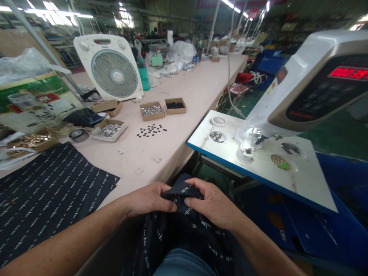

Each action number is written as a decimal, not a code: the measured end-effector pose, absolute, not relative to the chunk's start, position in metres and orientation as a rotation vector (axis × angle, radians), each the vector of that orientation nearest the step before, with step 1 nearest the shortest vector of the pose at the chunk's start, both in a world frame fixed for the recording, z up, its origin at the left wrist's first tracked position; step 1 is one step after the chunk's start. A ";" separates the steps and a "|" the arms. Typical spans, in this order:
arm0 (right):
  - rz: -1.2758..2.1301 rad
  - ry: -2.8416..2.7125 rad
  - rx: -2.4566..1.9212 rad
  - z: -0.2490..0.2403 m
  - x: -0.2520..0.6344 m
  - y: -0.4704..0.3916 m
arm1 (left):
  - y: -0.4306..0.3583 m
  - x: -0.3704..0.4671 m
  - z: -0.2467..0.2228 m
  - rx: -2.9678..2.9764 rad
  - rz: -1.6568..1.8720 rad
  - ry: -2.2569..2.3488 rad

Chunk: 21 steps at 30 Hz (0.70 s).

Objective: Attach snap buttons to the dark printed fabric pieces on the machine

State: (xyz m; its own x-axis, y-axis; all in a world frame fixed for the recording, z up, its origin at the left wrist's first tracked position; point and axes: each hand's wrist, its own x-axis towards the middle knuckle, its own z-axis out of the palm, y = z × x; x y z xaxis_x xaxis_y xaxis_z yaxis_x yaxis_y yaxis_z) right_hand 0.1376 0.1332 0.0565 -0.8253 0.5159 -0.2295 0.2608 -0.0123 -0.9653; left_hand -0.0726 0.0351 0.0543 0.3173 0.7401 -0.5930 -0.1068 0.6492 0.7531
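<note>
Dark fabric (pixel 184 193) printed with white lettering hangs over my lap, a folded edge of it raised between my hands. My left hand (pixel 152 199) pinches this edge, thumb on top. Close beside it, my right hand (pixel 205 201) grips the same fold with thumb and fingers. Whether it is a finished garment cannot be told. To the right stands a snap-fastening machine (pixel 287 88) with a red lit number display. Its white work plate (pixel 258 172) has round cups of small metal and dark parts set into it.
On the long table (pixel 184 134) lie black snap parts (pixel 151 130) and small cardboard boxes of fasteners, one box (pixel 152 111) of silver pieces. A box fan (pixel 110 67) stands behind them. More printed cloth (pixel 57 191) covers the left corner. Blue bins (pixel 301 230) sit under the machine.
</note>
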 end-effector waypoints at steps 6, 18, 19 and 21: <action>1.879 -2.086 -0.855 0.062 0.133 0.134 | 0.032 -0.073 0.047 0.679 0.689 1.090; 1.614 -2.395 -0.942 0.077 0.124 0.166 | 0.038 -0.062 0.015 0.862 0.865 1.158; 1.545 -2.401 -0.948 0.081 0.116 0.170 | 0.039 -0.061 0.010 0.905 0.873 1.169; 1.421 -2.406 -0.910 0.088 0.091 0.175 | 0.040 -0.057 0.000 0.981 0.888 1.177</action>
State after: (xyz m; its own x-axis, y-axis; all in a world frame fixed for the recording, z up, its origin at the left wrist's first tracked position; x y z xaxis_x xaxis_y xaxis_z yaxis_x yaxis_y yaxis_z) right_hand 0.0906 0.1750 0.0882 -0.7896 0.5994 -0.1314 0.4043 0.3471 -0.8462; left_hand -0.0568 0.0401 -0.0005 0.1690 0.9328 -0.3182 -0.0502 0.3306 0.9424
